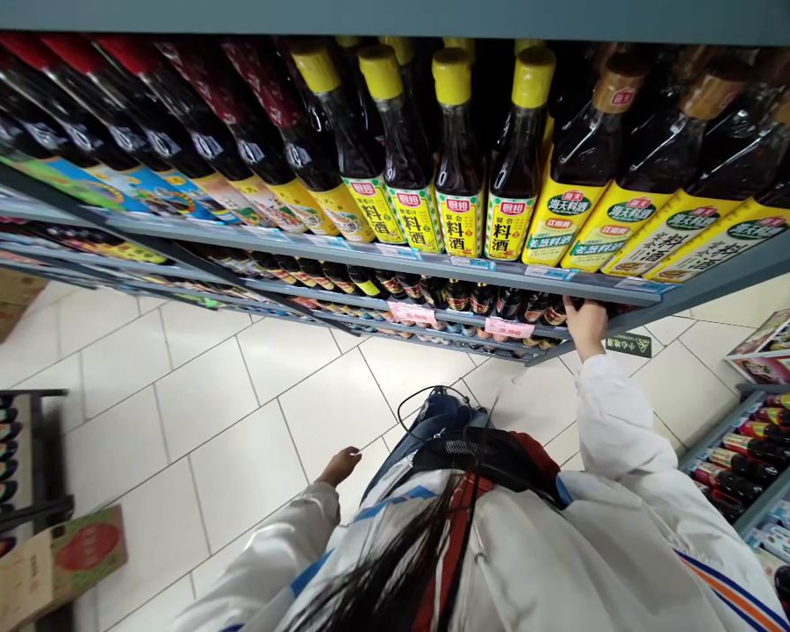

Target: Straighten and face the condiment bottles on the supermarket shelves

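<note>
The right hand [585, 326] reaches under the upper shelf [427, 269] near its right corner, beside lower bottles [480, 297]; its grip is hidden. The left hand [341, 466] hangs loose, empty. Yellow-capped bottles [457, 162] face outward, presumably for reading.

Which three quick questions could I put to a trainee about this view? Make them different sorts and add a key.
1. Open: which hand is nearer the shelving?
2. True or false: the left hand is gripping a bottle.
3. Fill the gap: the yellow-capped bottles stand on a shelf ___ the pink price tags.

Key:
1. The right hand.
2. False; the left hand grips no bottle.
3. Above.
</note>
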### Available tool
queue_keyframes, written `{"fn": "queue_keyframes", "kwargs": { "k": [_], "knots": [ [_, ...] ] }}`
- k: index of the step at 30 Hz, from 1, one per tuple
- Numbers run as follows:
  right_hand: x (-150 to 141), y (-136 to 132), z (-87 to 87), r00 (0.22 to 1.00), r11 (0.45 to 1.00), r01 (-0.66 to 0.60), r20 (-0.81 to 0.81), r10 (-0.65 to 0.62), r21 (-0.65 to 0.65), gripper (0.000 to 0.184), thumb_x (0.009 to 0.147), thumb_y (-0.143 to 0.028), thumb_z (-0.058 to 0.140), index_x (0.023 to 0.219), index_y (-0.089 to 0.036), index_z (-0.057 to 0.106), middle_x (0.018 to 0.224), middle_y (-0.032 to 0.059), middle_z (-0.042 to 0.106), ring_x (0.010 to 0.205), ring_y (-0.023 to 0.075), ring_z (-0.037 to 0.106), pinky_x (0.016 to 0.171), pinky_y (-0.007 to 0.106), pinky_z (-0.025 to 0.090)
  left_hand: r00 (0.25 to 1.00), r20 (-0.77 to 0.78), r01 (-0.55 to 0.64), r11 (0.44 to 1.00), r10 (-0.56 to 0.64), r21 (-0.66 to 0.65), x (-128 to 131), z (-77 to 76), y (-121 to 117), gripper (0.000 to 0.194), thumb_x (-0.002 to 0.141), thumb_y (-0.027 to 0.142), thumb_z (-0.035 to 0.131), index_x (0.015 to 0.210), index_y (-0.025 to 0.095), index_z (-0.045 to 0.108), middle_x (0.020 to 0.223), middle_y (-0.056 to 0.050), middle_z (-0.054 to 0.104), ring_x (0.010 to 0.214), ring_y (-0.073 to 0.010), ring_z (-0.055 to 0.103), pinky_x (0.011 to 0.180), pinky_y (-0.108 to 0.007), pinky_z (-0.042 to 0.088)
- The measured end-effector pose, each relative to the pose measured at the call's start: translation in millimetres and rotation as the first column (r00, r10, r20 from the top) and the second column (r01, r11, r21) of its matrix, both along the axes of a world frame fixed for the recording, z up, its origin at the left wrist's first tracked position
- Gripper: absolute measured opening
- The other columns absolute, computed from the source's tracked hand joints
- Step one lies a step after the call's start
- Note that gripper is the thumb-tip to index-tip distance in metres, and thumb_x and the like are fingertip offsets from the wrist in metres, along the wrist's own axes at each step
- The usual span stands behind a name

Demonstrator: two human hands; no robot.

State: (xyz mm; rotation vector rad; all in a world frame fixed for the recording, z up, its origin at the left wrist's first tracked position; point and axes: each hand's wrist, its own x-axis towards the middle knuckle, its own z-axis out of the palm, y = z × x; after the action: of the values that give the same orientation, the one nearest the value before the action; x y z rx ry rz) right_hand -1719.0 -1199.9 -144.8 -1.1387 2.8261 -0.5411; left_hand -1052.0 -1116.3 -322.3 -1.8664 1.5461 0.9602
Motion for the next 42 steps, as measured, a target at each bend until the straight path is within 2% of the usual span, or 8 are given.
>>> {"fn": "queue_keyframes", "kwargs": {
  "k": [5,14,17,23,28,34,40,42],
  "knots": [
    [33,17,3.6,0.995,0.99,-0.093,-0.052,0.088,-0.102,0.042,0.103,-0.04,0.038,0.121,-0.012,0.064,0.114,0.02,0.066,0.104,0.0318,0.063,0.092,0.04,0.048,0.998,-0.016,-0.057,0.998,0.057,0.032,9,-8.7,2,0.035,0.096,0.039,0.063,0.122,0.016,0.062,0.122,-0.008,0.064,0.108,-0.0228,0.065,0.093,-0.043,0.058],
    [38,-31,6.9,0.97,0.97,-0.243,-0.028,0.243,-0.006,0.055,0.1,-0.055,0.05,0.115,-0.005,0.065,0.1,0.0251,0.067,0.098,0.0342,0.064,0.09,0.04,0.049,0.991,-0.097,-0.09,0.996,0.089,-0.009,0,-23.7,-12,0.036,0.096,0.04,0.064,0.123,0.016,0.061,0.124,-0.009,0.064,0.111,-0.0241,0.064,0.094,-0.044,0.057],
    [39,-31,10.6,0.974,0.974,-0.221,-0.041,0.223,0.038,0.055,0.099,-0.053,0.054,0.119,-0.003,0.064,0.107,0.0281,0.066,0.102,0.0374,0.064,0.092,0.043,0.048,0.989,-0.109,-0.103,0.995,0.1,-0.014,1,-24.0,-13,0.036,0.096,0.04,0.063,0.124,0.016,0.061,0.125,-0.009,0.063,0.111,-0.0238,0.064,0.095,-0.044,0.057],
    [45,-33,12.8,0.988,0.989,-0.141,-0.056,0.144,0.048,0.055,0.095,-0.053,0.06,0.111,-0.001,0.067,0.097,0.0285,0.066,0.096,0.0403,0.064,0.089,0.048,0.049,0.987,-0.109,-0.119,0.993,0.118,-0.005,6,-22.2,-13,0.036,0.096,0.04,0.063,0.123,0.016,0.061,0.124,-0.009,0.064,0.111,-0.0237,0.064,0.094,-0.044,0.057],
    [60,-23,14.0,0.996,0.995,-0.071,-0.052,0.067,-0.072,0.054,0.091,-0.055,0.062,0.109,-0.005,0.068,0.096,0.0242,0.068,0.093,0.037,0.065,0.086,0.044,0.051,0.984,-0.109,-0.141,0.99,0.139,-0.012,6,-20.6,-15,0.036,0.096,0.038,0.063,0.124,0.016,0.061,0.125,-0.009,0.063,0.111,-0.023,0.064,0.095,-0.045,0.057],
    [98,-1,12.6,0.997,0.972,-0.043,-0.078,0.026,-0.229,0.05,0.101,-0.051,0.042,0.119,-0.009,0.063,0.111,0.0215,0.067,0.103,0.0329,0.064,0.092,0.041,0.049,0.976,-0.12,-0.185,0.983,0.182,-0.012,9,-20.0,-13,0.035,0.096,0.038,0.063,0.124,0.016,0.061,0.125,-0.01,0.063,0.111,-0.023,0.064,0.095,-0.045,0.057],
    [103,-55,13.6,0.991,0.98,-0.135,-0.027,0.133,-0.144,0.063,0.095,-0.063,0.053,0.109,-0.003,0.068,0.102,0.027,0.066,0.103,0.0393,0.063,0.094,0.049,0.048,0.967,-0.152,-0.21,0.977,0.202,-0.032,5,-20.8,-20,0.036,0.096,0.038,0.063,0.124,0.016,0.061,0.126,-0.01,0.063,0.112,-0.0234,0.064,0.096,-0.045,0.057],
    [97,-73,15.2,0.981,0.975,-0.194,0.008,0.196,-0.108,0.061,0.095,-0.063,0.054,0.107,-0.005,0.069,0.099,0.0228,0.067,0.101,0.036,0.063,0.094,0.048,0.049,0.962,-0.175,-0.222,0.974,0.211,-0.048,3,-18.7,-24,0.036,0.096,0.038,0.063,0.125,0.016,0.061,0.126,-0.01,0.063,0.112,-0.0232,0.064,0.096,-0.045,0.057]
  ]
}}
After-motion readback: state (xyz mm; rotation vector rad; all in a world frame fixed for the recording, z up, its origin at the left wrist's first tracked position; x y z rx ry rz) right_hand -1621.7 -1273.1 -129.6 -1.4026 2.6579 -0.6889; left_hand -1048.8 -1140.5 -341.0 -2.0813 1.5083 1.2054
